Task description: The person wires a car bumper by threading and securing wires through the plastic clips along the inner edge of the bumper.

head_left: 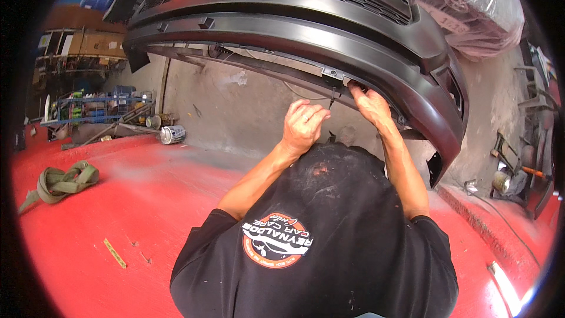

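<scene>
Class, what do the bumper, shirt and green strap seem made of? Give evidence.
Bumper: probably plastic, satin black, given its moulded curves and soft highlights. Shirt: fabric, perhaps cotton, matte black, softly creased. Strap: apparently woven fabric, dull green, limply looped.

Bumper (288,30) across far side, before me, running left to right. My right hand (372,106) at its near edge, right of middle, fingertips under edge. My left hand (303,125) left of that, just nearer than edge. Bundle (485,20) far right, behind bumper's right end. Handle (532,172) right of same end. Far left: rack (94,109), can (172,135) just right of it. Nearer, strap (62,182) on floor (182,218) at left; strip (115,253) on floor, nearer still, right of strap.
</scene>
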Action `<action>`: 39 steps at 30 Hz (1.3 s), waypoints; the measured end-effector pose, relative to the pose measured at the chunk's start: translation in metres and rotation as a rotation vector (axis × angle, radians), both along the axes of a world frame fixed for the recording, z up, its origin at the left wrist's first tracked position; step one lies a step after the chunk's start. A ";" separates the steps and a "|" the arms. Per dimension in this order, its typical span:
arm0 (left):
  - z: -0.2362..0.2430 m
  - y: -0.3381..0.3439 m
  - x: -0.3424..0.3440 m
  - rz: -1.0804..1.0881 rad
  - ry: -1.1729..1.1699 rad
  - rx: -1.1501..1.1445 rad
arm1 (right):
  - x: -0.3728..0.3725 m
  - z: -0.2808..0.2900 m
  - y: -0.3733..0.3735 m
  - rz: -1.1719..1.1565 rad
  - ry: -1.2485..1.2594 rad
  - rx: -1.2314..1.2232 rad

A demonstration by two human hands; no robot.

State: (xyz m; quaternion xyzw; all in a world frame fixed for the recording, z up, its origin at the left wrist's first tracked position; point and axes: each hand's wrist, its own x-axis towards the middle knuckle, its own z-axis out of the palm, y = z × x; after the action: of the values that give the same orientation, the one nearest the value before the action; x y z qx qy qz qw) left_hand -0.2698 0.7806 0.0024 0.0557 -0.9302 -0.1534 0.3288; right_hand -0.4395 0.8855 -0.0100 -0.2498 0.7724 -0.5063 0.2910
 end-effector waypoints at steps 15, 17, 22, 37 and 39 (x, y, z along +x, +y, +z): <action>-0.035 -0.009 0.001 -0.025 -0.217 0.074 | 0.000 0.005 0.000 0.037 -0.014 0.057; -0.042 -0.013 -0.001 -0.015 -0.261 0.079 | 0.003 0.009 -0.001 0.028 -0.069 0.045; -0.053 -0.014 -0.011 -0.059 -0.349 0.111 | 0.005 0.003 0.000 0.010 -0.077 0.157; 0.014 0.000 -0.016 0.132 -0.005 0.196 | 0.002 -0.005 0.001 0.041 -0.079 -0.083; 0.012 0.004 -0.022 0.127 0.012 0.201 | 0.008 -0.008 0.005 0.083 -0.062 -0.068</action>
State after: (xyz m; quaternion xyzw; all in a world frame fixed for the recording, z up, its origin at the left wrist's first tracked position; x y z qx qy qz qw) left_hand -0.2919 0.7843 0.0145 0.1462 -0.9027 -0.2251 0.3363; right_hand -0.4310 0.8909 -0.0177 -0.2754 0.7344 -0.5273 0.3267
